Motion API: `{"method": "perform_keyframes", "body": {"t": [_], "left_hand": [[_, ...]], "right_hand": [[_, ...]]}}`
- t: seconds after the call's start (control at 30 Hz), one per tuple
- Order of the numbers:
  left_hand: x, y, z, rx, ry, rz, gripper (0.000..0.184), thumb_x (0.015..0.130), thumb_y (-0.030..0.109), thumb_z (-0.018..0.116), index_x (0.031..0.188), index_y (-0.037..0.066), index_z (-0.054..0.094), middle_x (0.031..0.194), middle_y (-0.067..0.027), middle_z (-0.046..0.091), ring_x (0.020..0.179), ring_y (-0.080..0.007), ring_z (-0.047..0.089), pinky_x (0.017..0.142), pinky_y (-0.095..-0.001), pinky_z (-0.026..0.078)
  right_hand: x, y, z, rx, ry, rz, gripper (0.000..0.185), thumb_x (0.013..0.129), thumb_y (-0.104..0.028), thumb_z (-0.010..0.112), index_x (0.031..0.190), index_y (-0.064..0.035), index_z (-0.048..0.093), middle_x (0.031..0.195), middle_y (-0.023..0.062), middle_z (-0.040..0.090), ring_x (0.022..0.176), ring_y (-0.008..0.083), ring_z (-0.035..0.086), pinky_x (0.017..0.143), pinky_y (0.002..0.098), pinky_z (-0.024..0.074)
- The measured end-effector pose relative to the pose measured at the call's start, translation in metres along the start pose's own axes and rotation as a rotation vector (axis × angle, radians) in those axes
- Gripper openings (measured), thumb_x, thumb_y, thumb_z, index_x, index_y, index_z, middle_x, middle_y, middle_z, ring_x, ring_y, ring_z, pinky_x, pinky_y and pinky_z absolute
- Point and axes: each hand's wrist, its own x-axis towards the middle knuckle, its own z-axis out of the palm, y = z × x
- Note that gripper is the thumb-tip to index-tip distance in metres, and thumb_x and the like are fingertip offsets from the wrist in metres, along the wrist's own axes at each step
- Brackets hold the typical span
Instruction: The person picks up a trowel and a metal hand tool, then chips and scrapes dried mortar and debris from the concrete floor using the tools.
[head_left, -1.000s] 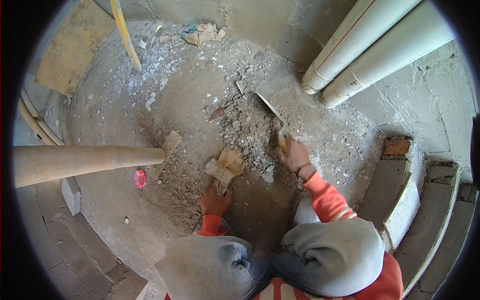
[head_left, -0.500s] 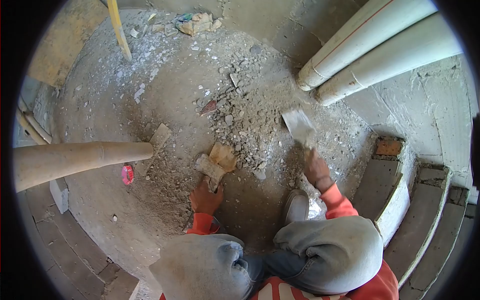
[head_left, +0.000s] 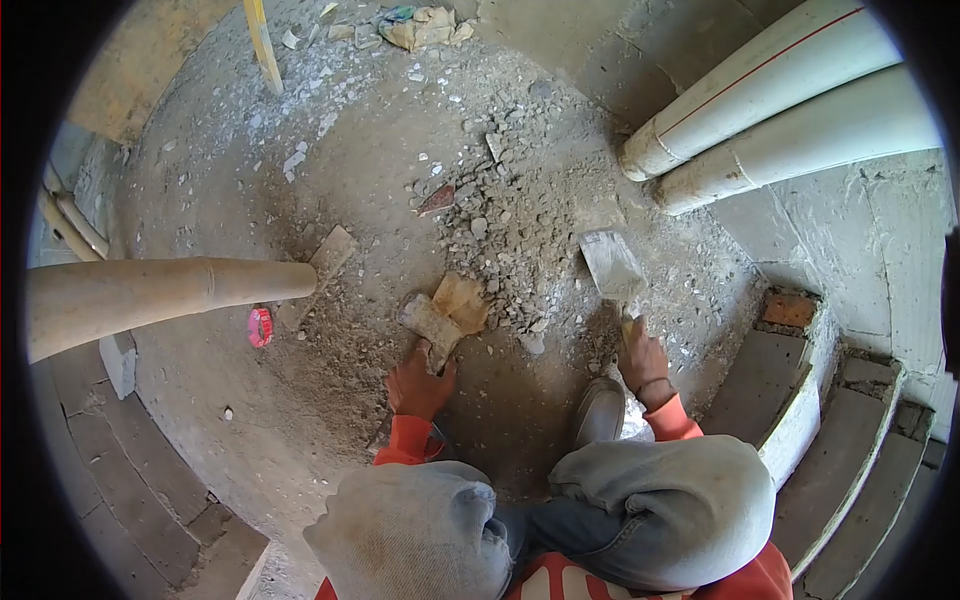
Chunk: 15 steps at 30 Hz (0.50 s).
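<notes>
My right hand is closed around the handle of a trowel with a flat, dusty, roughly rectangular blade. The blade lies low at the right side of a heap of grey rubble. On the left, the fingers of my left hand are closed on the near end of a dusty, flat, scraper-like piece; its exact kind is unclear. Touching that piece is a tan, flat scrap, just left of the rubble's near edge.
A bamboo pole reaches in from the left, near a pink roll. Two white pipes stand at the upper right. Steps rise on the right. A reddish shard and a crumpled bag lie farther off.
The view has shifted slightly. The trowel blade has come a little closer to me and looks sharper. My left hand and its flat piece stay nearly in place beside the tan scrap.
</notes>
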Motion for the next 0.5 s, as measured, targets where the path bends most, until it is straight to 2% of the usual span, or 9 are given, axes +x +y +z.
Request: {"method": "perform_keyframes", "body": {"t": [0.07,0.13,0.2,0.27,0.33,0.47,0.5], "left_hand": [[0.001,0.003,-0.004,-0.053,-0.019,0.0,0.051,0.072,0.04,0.071,0.112,0.009,0.064,0.093,-0.0195,0.068,0.081,-0.0423,0.065,0.074,-0.0496,0.052],[0.002,0.005,-0.005,-0.048,-0.014,0.0,0.05,0.072,0.039,0.071,0.111,0.009,0.064,0.091,-0.0197,0.068,0.08,-0.0421,0.065,0.074,-0.0497,0.052],[0.0,0.005,-0.003,-0.038,-0.02,0.01,0.048,0.072,0.039,0.071,0.109,0.009,0.065,0.089,-0.0198,0.068,0.079,-0.042,0.065,0.073,-0.0498,0.052],[0.002,0.004,-0.002,0.003,-0.032,0.013,0.049,0.071,0.039,0.072,0.106,0.005,0.066,0.084,-0.0222,0.067,0.078,-0.0419,0.065,0.071,-0.0505,0.051],[0.003,0.004,-0.002,0.026,-0.031,0.004,0.049,0.071,0.039,0.072,0.106,0.005,0.065,0.084,-0.022,0.068,0.078,-0.042,0.065,0.071,-0.0501,0.051],[0.0,0.008,-0.005,0.031,0.026,0.015,0.046,0.072,0.04,0.071,0.102,0.006,0.066,0.082,-0.0215,0.067,0.074,-0.0427,0.065,0.069,-0.0507,0.052],[0.002,0.006,-0.005,0.027,0.035,0.007,0.046,0.072,0.04,0.071,0.102,0.006,0.066,0.082,-0.0215,0.067,0.074,-0.0427,0.065,0.069,-0.0507,0.052]], "right_hand": [[0.003,0.003,0.003,-0.008,0.04,-0.028,0.063,0.088,-0.022,0.05,0.141,0.0007,0.026,0.091,0.0313,0.062,0.075,0.0484,0.06,0.066,0.0572,0.0474],[0.039,-0.007,-0.009,0.001,-0.029,-0.033,0.05,0.091,-0.021,0.043,0.135,0.0011,0.034,0.096,0.0327,0.063,0.079,0.046,0.063,0.071,0.0554,0.05],[0.095,-0.015,-0.026,-0.108,0.068,-0.262,0.051,0.094,-0.023,0.038,0.136,0.0061,0.033,0.098,0.0325,0.062,0.08,0.0455,0.063,0.074,0.054,0.0503],[0.165,-0.03,-0.036,-0.045,0.055,-0.126,0.052,0.096,-0.025,0.035,0.136,0.0085,0.032,0.101,0.0328,0.062,0.087,0.0456,0.063,0.079,0.0514,0.0504],[0.188,-0.052,-0.05,-0.001,0.062,-0.098,0.051,0.096,-0.024,0.035,0.136,0.0074,0.032,0.103,0.0332,0.062,0.091,0.0461,0.062,0.081,0.0506,0.0503],[0.169,-0.059,-0.053,0.097,0.06,-0.023,0.052,0.093,-0.019,0.038,0.138,0.0053,0.032,0.103,0.0343,0.061,0.098,0.0477,0.06,0.084,0.049,0.05],[0.172,-0.042,-0.033,0.04,0.033,-0.08,0.055,0.091,-0.018,0.04,0.139,0.0055,0.027,0.098,0.0342,0.062,0.092,0.0484,0.061,0.08,0.0509,0.0505]]}}
